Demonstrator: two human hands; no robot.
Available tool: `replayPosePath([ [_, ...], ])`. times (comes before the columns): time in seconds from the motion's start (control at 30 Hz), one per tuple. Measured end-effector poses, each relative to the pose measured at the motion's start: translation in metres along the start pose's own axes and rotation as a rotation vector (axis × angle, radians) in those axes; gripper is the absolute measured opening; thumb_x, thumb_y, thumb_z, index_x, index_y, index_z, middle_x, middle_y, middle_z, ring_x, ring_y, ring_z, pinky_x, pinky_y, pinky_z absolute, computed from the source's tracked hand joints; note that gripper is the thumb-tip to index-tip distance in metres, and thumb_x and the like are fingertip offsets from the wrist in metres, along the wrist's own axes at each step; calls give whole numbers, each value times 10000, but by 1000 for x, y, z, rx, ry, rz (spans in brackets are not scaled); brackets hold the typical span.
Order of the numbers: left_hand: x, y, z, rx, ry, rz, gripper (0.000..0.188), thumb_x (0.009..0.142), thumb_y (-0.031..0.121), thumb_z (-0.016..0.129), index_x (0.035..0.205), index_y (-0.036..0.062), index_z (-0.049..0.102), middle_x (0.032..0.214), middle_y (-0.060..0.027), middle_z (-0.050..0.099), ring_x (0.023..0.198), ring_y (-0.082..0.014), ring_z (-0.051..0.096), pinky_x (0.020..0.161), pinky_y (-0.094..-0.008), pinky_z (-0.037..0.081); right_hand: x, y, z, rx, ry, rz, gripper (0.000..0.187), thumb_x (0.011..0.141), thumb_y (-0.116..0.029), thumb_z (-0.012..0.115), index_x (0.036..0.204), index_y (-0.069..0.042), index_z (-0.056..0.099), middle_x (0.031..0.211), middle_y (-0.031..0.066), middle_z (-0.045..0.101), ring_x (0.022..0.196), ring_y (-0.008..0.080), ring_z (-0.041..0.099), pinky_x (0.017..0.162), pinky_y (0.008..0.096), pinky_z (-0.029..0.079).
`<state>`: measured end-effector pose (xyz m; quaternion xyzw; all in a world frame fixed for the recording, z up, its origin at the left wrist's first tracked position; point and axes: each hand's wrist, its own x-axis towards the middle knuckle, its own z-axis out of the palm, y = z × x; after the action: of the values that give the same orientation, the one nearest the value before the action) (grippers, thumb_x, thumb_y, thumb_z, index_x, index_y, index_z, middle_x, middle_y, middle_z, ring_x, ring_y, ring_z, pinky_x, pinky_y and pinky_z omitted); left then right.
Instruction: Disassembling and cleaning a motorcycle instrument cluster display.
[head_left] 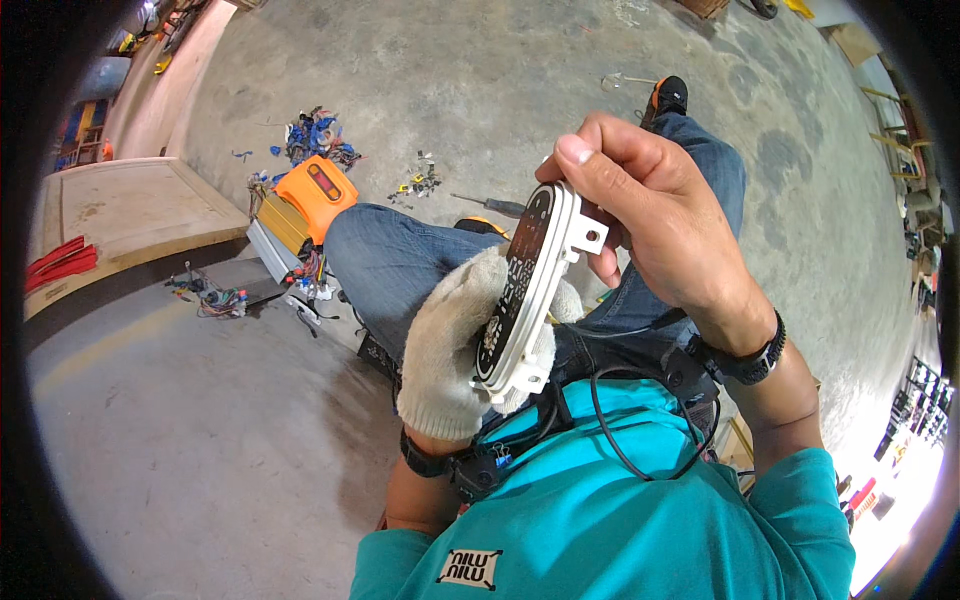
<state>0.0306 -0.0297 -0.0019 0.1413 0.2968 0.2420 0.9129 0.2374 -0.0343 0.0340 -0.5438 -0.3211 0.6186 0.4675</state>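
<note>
So we've got the panel (pixel 515 285) tilted between our gloved left hand (pixel 450 330), curled round its lower end, and bare right hand (pixel 660 220), pinching its top. Left of the panel: screwdriver (pixel 502 207), orange box (pixel 315 195), wires (pixel 318 138).

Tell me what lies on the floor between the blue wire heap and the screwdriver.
In the head view, a scatter of small yellow, white and dark pieces lies between the blue wire heap and the screwdriver.
</note>
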Motion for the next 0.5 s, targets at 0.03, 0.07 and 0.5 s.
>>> replayPosePath([
  [0.03, 0, 0, -1, -10, -72, 30, 476, 1052, 292, 490, 1302, -110, 532, 1053, -162, 673, 829, -165, 672, 643, -214, 553, -1, 0, 1, -21, 15, 4, 323, 1086, -310, 521, 980, -23, 627, 816, 54, 703, 476, 39, 513, 395, 187, 395],
  [0.07, 0, -1, -2, -21, -143, 60, 432, 1065, 245, 467, 1296, -113, 538, 1075, -173, 671, 859, -181, 678, 693, -231, 569, -2, -1, 2, -21, 15, 3, 323, 1086, -310, 521, 980, -23, 627, 816, 54, 703, 476, 39, 513, 395, 187, 395],
  [0.5, 4, 3, 1, 102, -28, 25, 578, 978, 392, 655, 1281, -80, 519, 1004, -151, 678, 661, -161, 663, 535, -259, 553, -7, -5, 0, -43, 9, -22, 346, 1086, -309, 522, 1026, 0, 666, 789, 26, 662, 532, 39, 540, 450, 190, 436],
])
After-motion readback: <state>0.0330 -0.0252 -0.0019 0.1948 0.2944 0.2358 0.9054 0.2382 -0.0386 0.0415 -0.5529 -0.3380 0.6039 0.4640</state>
